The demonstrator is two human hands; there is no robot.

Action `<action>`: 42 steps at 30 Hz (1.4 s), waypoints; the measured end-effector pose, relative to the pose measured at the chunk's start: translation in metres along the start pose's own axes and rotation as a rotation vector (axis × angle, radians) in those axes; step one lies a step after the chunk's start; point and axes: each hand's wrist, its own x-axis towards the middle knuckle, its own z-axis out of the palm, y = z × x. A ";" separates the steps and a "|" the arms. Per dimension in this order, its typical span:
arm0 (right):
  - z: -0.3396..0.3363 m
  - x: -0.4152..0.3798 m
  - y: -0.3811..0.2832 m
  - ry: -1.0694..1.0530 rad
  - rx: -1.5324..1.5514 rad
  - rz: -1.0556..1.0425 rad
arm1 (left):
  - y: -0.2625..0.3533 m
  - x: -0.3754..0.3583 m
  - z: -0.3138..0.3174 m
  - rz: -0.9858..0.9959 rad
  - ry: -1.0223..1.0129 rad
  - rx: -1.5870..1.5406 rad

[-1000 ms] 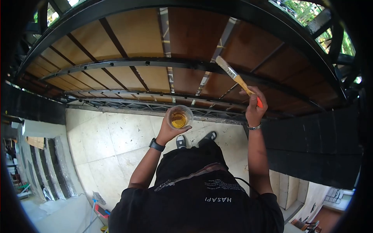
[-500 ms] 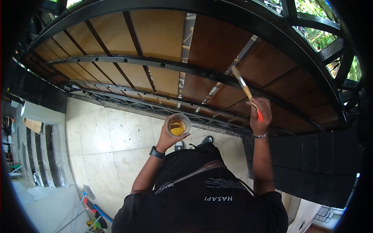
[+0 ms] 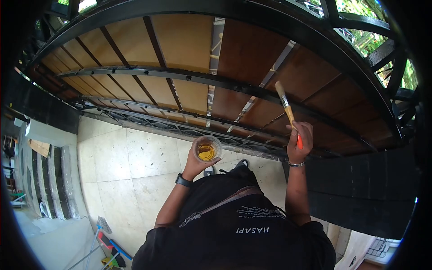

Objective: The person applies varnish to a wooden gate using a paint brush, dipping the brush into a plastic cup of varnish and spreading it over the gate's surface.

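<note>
My left hand (image 3: 194, 163) is wrapped round a clear plastic cup (image 3: 219, 146) with amber liquid in the bottom. Between the fingers of my right hand (image 3: 300, 145) is a paintbrush (image 3: 286, 107) with a wooden handle, red at its end. Its pale bristles point up and overlap a dark brown board (image 3: 310, 67) on the right of the black metal frame (image 3: 180, 74). Boards on the left, such as this light tan board (image 3: 186, 40), are paler. A narrow gap separates the tan boards from the dark brown ones.
Pale floor tiles (image 3: 110, 155) lie below the frame. At the lower left are a blue-handled broom (image 3: 120, 249) and a red dustpan (image 3: 105, 240). A stepped grey structure (image 3: 56, 180) stands at the left, and a black panel (image 3: 355, 193) at the right.
My right hand and the paintbrush have shifted slightly, the bristles a little right and down along the dark board. My left hand still holds the cup, slightly lower in view.
</note>
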 end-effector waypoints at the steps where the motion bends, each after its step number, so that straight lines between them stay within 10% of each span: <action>1: -0.006 -0.007 0.005 -0.069 -0.029 -0.021 | -0.004 -0.002 -0.001 -0.023 -0.019 0.019; 20: -0.130 -0.075 0.050 0.366 -0.297 0.482 | -0.008 0.027 0.065 0.036 -0.214 0.094; 29: -0.231 -0.096 0.158 1.159 -0.109 0.895 | -0.002 0.068 0.172 0.118 -0.420 0.240; 42: -0.323 -0.099 0.348 1.046 -0.307 0.582 | -0.011 0.083 0.371 0.198 -0.511 0.279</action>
